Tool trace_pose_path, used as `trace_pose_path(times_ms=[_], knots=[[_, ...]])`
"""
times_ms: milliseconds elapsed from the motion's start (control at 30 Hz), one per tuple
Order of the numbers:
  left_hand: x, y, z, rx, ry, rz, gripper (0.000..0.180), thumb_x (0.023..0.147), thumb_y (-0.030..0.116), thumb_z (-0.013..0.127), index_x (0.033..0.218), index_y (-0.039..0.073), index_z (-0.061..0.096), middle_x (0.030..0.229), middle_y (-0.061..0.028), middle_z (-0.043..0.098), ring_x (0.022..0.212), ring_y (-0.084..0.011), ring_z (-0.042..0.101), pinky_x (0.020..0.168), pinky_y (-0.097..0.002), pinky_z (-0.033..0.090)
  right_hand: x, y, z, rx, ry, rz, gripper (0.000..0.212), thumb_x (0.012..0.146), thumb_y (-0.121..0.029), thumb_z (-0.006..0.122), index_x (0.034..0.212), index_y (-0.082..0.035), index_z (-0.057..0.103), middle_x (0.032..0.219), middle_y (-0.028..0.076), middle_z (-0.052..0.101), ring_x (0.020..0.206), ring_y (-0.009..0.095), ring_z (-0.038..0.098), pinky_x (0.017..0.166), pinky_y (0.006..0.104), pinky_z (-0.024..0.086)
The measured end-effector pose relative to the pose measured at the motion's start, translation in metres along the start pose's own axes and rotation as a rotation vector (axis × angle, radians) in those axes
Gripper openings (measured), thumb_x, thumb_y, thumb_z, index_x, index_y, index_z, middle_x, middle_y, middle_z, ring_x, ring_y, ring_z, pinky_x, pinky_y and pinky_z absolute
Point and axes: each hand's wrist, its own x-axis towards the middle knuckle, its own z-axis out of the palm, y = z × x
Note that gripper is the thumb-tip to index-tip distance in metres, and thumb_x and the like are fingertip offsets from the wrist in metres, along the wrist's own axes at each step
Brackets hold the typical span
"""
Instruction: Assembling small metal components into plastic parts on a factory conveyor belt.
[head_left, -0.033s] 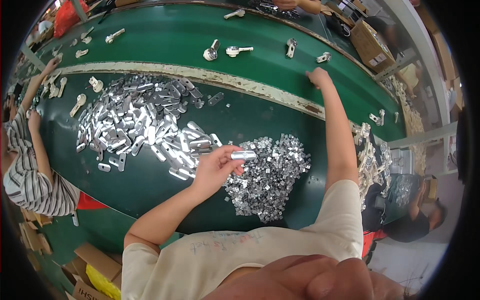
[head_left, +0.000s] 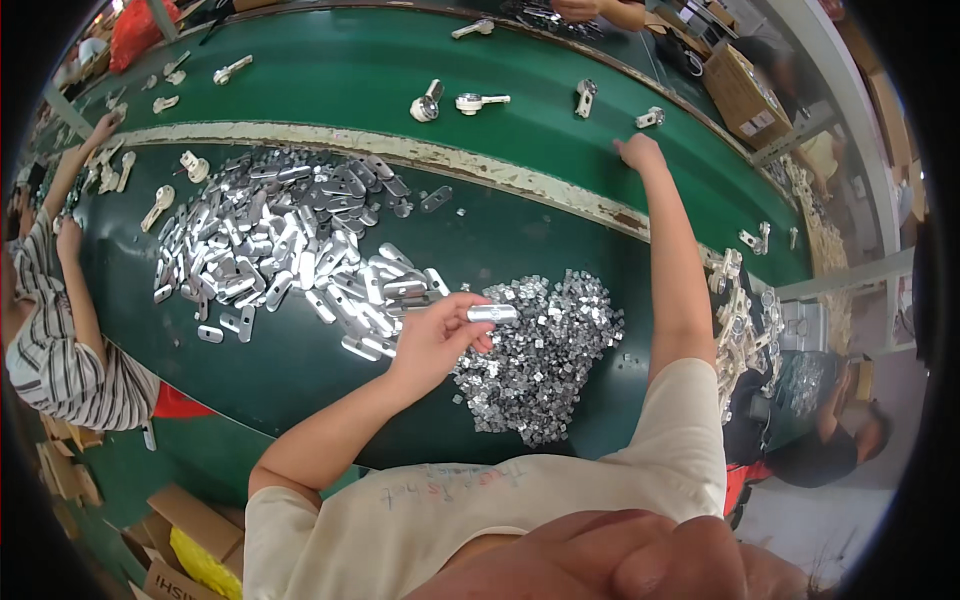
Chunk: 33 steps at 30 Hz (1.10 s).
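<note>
The left hand [head_left: 432, 340] pinches a small silver metal piece [head_left: 492, 313] over the bench [head_left: 300, 370] — its long axis lying left to right, just above the heap of small square parts [head_left: 540, 355]. The right hand [head_left: 640, 152] reaches well away to the bench's far edge beside the conveyor belt [head_left: 330, 70] — fingers spread, holding nothing that shows.

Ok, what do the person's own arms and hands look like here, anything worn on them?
Both arms are bare from the short sleeves of a cream T-shirt down. The left hand and right hand wear no gloves; no watch, bands or rings show. The shirt has faint handwriting-style print across it.
</note>
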Motion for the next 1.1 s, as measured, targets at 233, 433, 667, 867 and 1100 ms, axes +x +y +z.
trace_pose_path(times_ms=[233,433,667,867,1100], knots=[[0.002,-0.001,0.001,0.077,-0.034,-0.052,0.023,0.085,-0.001,0.057,0.107,-0.002,0.054,0.081,-0.0084,0.063,0.069,-0.0121,0.063,0.062,-0.0232,0.052,-0.009,-0.03,0.031,0.017,0.128,0.246,0.072,0.08,-0.072,0.029,0.134,-0.024,0.039,0.136,0.02,0.031,0.124,0.037,0.029,0.093,0.0595,0.024],[-0.007,0.002,-0.001,0.062,-0.015,0.035,0.021,0.085,0.001,0.056,0.105,-0.002,0.054,0.079,-0.0072,0.063,0.067,-0.0107,0.063,0.061,-0.0231,0.052,0.002,-0.137,0.009,0.439,0.31,0.312,0.079,0.075,-0.078,0.027,0.129,-0.023,0.046,0.133,0.023,0.034,0.126,0.039,0.027,0.098,0.0614,0.015],[-0.008,-0.01,0.009,0.132,0.028,0.127,0.021,0.083,0.004,0.06,0.104,0.001,0.054,0.073,-0.0065,0.064,0.065,-0.0107,0.064,0.055,-0.0227,0.049,0.002,-0.096,0.05,-0.011,0.511,-0.018,0.037,0.087,-0.039,0.036,0.106,-0.016,0.058,0.095,0.016,0.064,0.088,0.03,0.062,0.081,0.0574,0.035],[-0.01,-0.018,0.01,0.231,-0.024,0.234,0.021,0.082,0.006,0.061,0.102,0.003,0.055,0.069,-0.0077,0.061,0.061,-0.013,0.064,0.052,-0.0244,0.048,-0.105,0.014,0.015,0.065,0.233,-0.212,0.042,0.084,-0.038,0.037,0.092,-0.008,0.066,0.094,0.019,0.063,0.09,0.037,0.059,0.082,0.0449,0.046],[-0.006,-0.015,0.013,0.054,-0.089,0.207,0.021,0.081,0.001,0.061,0.1,-0.005,0.056,0.068,-0.0085,0.062,0.06,-0.012,0.063,0.054,-0.023,0.05,-0.232,0.106,0.048,-0.078,0.233,-0.004,0.056,0.09,-0.049,0.028,0.101,-0.006,0.062,0.096,0.022,0.062,0.093,0.04,0.058,0.082,0.0469,0.045]])
